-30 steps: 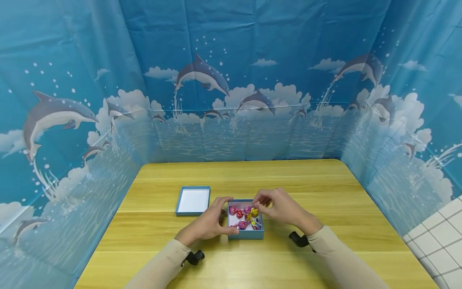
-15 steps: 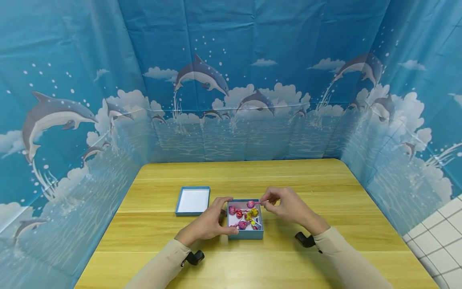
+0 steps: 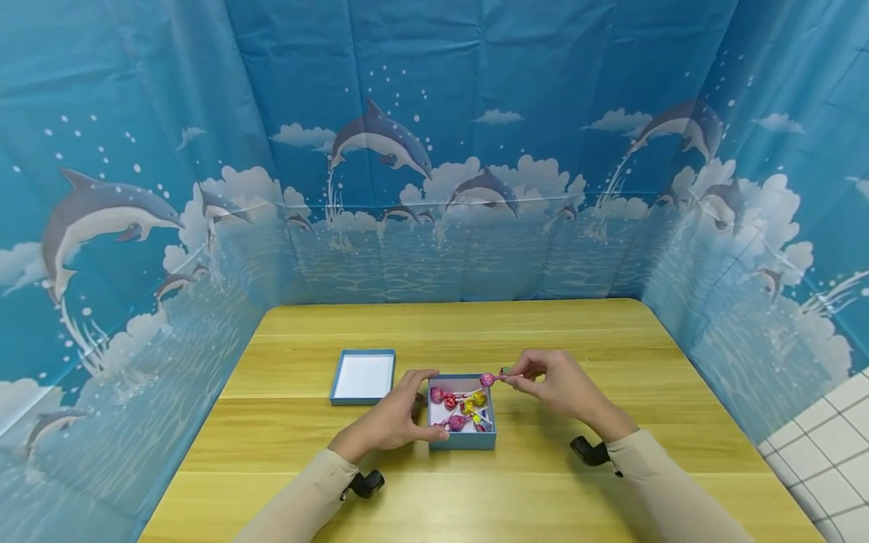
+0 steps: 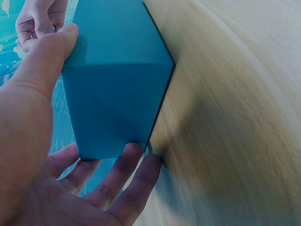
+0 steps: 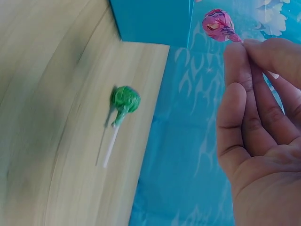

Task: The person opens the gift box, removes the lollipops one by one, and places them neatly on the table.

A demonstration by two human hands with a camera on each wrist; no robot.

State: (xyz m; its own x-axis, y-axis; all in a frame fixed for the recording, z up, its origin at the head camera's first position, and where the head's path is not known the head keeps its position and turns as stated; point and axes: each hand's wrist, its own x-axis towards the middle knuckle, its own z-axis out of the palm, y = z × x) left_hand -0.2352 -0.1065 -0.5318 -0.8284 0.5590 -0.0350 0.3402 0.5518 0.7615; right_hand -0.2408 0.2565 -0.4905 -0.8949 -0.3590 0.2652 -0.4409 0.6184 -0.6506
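Note:
My left hand (image 3: 390, 421) grips the left side of a blue box (image 3: 463, 442), thumb at the near wall and fingers round the far end. In the left wrist view the fingertips touch the blue wall (image 4: 115, 106). Several wrapped lollipops lie inside, among them a yellow lollipop (image 3: 479, 398) and a pink lollipop (image 3: 456, 423). My right hand (image 3: 562, 386) pinches another pink lollipop (image 5: 217, 25) by its stick, its head above the box's far right corner. On the table beyond the pinching fingers lies a green lollipop (image 5: 125, 99) with a white stick.
A blue lid (image 3: 364, 377) with a white inside lies left of the box. Everything stands on a yellow wooden table (image 3: 434, 498). A dolphin-print curtain (image 3: 434, 256) hangs along the table's far edge and sides.
My right hand has drawn a pink lollipop up out of the box and moved right with it. The green lollipop has come into sight. The left hand and the box have stayed put.

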